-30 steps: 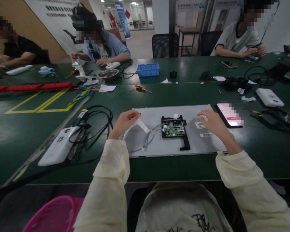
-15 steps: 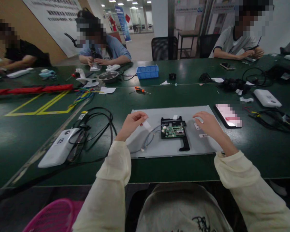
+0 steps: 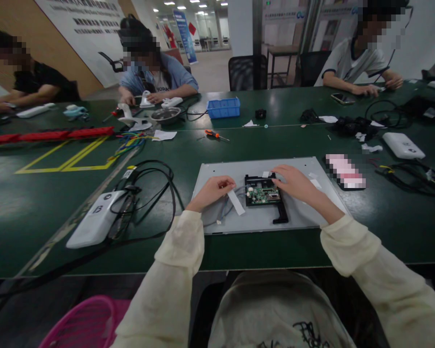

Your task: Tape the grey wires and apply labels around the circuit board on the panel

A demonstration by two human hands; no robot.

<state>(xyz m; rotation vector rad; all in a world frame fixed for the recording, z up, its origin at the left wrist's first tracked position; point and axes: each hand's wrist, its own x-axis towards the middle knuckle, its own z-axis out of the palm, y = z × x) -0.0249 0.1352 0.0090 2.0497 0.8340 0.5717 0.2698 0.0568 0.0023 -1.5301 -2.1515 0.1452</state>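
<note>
My left hand (image 3: 212, 192) pinches the end of a white strip (image 3: 236, 203), probably tape or a label, which slants down over a grey panel (image 3: 304, 216). On that panel lies a black plastic frame (image 3: 282, 212) holding a green circuit board (image 3: 263, 195). Grey wires (image 3: 223, 211) run from the board's left side, partly behind the strip. My right hand (image 3: 299, 186) is at the frame's upper right corner, fingers apart; whether the fingertips touch it I cannot tell. Small white pieces (image 3: 315, 183) stick to the panel beyond that hand.
Right of the panel lies a phone (image 3: 346, 171). A white power bank (image 3: 94, 220) with looped black cables (image 3: 170, 193) is at left. Farther back are an orange screwdriver (image 3: 213, 134) and a blue bin (image 3: 223, 108). Several people sit across the table.
My left hand has moved right with the white strip, which now shows at greater length. My right hand has moved left, from the panel's right side to the black frame.
</note>
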